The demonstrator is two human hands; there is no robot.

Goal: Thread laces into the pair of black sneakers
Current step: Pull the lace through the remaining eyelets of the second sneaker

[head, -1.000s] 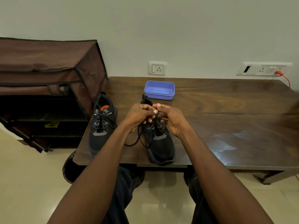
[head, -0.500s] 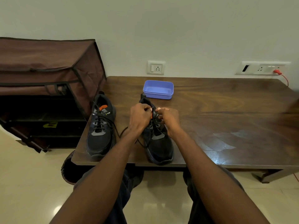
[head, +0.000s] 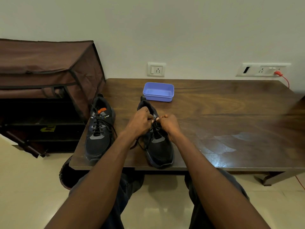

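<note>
your left hand (head: 140,123) and right hand (head: 169,125) both pinch the black lace (head: 155,128) over the right sneaker (head: 159,146) on the surface (head: 222,113). the left sneaker (head: 99,129) stands beside it, already laced.

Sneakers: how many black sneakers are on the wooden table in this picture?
2. One sneaker stands near the table's left edge, untouched. The other sneaker is to its right, under the left hand and right hand at its laces.
</note>
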